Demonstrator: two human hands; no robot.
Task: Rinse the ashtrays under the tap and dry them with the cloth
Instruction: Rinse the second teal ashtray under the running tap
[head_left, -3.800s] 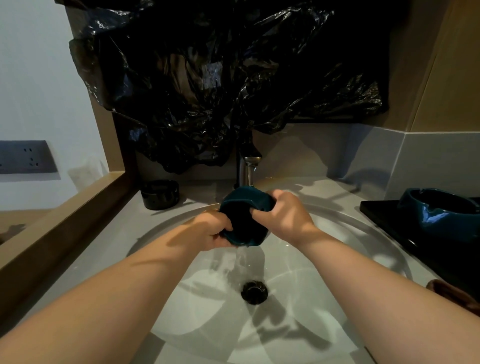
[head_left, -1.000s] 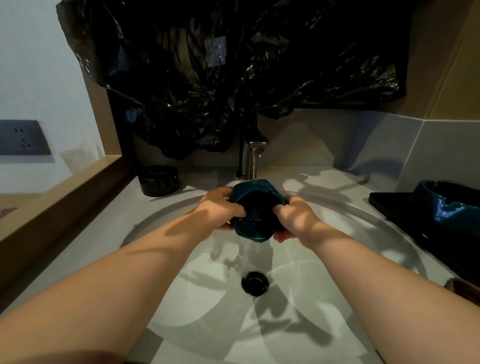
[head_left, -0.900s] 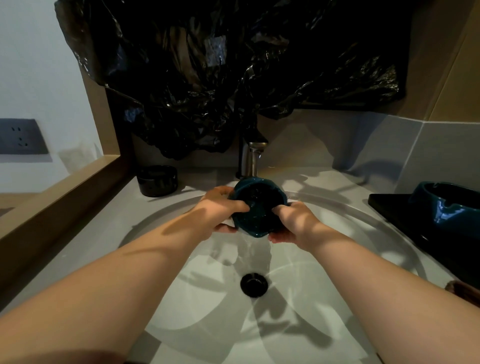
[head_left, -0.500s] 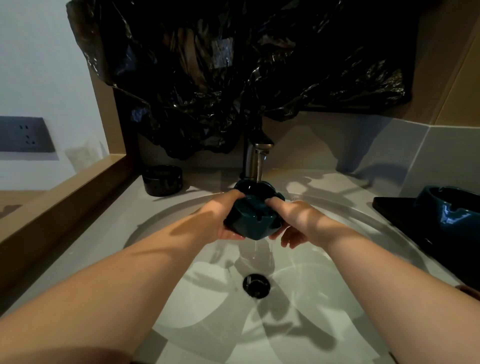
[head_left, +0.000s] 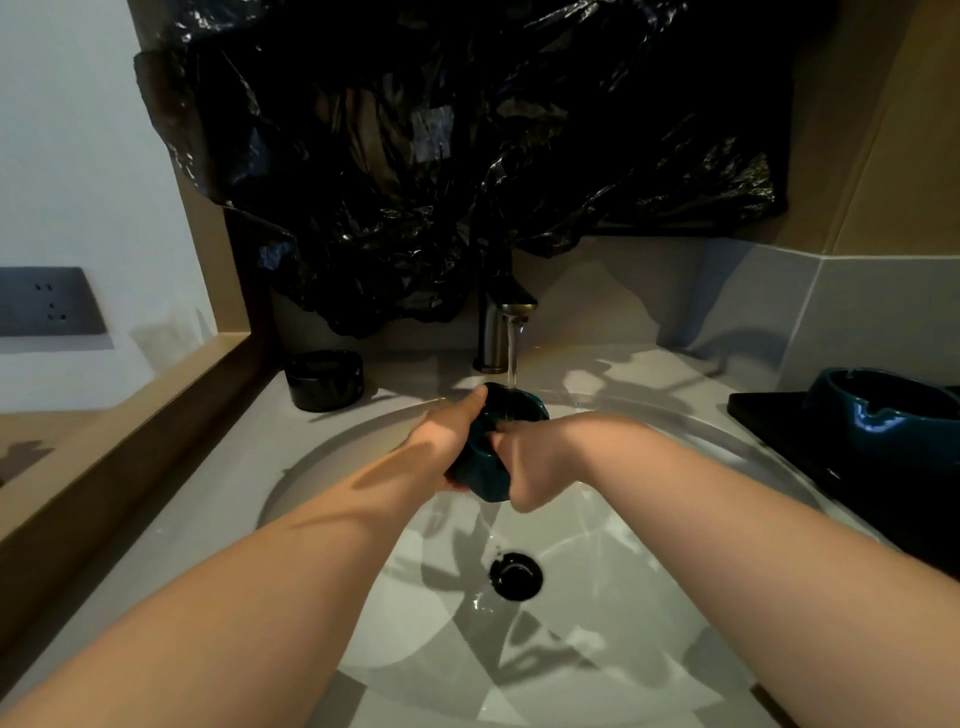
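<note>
A dark teal ashtray (head_left: 485, 467) hangs over the white sink (head_left: 675, 649), held from both sides. My left hand (head_left: 447, 441) grips its left side with the thumb on the rim. My right hand (head_left: 524, 462) grips its right side, fingers curled across the front. Water runs from the tap (head_left: 506, 327) in a thin stream onto the ashtray's far rim. A second teal ashtray (head_left: 893, 415) stands on a black tray (head_left: 769, 421) at the right. A black ashtray (head_left: 324, 379) sits on the counter at the back left. No cloth is in view.
The black drain (head_left: 516, 576) lies below my hands with water running to it. A black plastic sheet (head_left: 441, 156) covers the wall above the tap. A wooden ledge (head_left: 104, 467) runs along the left. A wall socket (head_left: 47, 301) is at far left.
Both hands have turned the teal ashtray under the stream. Its hollow faced me a second ago; now its outer side faces me and the far rim takes the water.
</note>
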